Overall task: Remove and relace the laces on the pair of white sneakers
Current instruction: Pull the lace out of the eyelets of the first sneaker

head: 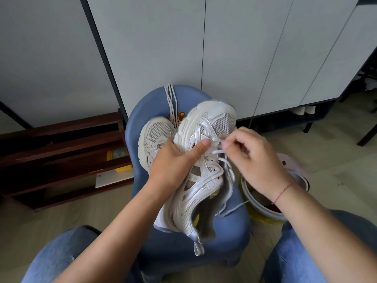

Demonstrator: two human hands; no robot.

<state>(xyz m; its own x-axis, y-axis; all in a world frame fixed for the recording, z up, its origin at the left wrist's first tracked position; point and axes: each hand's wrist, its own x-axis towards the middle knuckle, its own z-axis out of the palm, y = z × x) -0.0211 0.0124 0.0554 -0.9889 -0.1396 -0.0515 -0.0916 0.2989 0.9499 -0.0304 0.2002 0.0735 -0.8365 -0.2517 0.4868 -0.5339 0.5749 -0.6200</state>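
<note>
A white sneaker point(206, 176) lies tilted on its side over a blue child's chair point(230, 225), toe pointing away from me. My left hand point(177, 162) grips its sole edge, thumb pressed on the upper. My right hand point(255, 158) pinches the white lace point(219, 142) at the lower eyelets near the toe. The second white sneaker point(155, 137) rests behind my left hand on the chair seat. A loose white lace point(171, 103) is draped over the chair back.
A dark wooden rack point(61, 160) stands at the left on the floor. A white bucket with a yellow base point(263, 209) sits right of the chair. Grey cabinet doors point(224, 48) rise behind. My jean-clad knees point(67, 256) flank the chair.
</note>
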